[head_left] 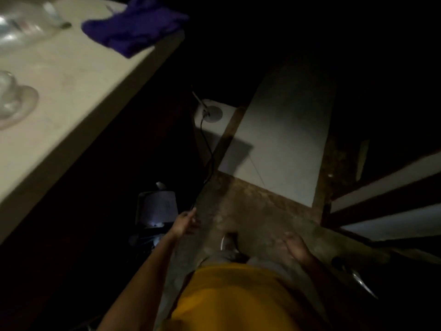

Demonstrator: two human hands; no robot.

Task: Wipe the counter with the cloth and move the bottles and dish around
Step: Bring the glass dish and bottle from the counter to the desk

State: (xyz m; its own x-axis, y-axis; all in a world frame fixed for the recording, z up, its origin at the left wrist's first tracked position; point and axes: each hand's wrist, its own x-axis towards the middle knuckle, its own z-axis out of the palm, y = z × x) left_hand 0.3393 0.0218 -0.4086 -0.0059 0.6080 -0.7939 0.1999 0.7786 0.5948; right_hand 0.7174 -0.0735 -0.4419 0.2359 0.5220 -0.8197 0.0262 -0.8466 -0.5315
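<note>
Though crumpled, purple cloth (pixel 133 27) on counter (pixel 78 75)

1 head camera looks steeply down past the counter (pixel 78 75) edge to the floor (pixel 250 211).

You are wearing a mustard-yellow shirt (pixel 238 297) that fills the frame at 6 o'clock, plain, with no print or marking to be seen. Both forearms are bare, with no sleeve reaching them; your left hand (pixel 185 222) and your right hand (pixel 296 246) carry no glove, ring or watch that can be made out in the dim, blurred light. Light grey trousers (pixel 229 255) show just above the shirt hem, toward 12 o'clock from it.
</note>
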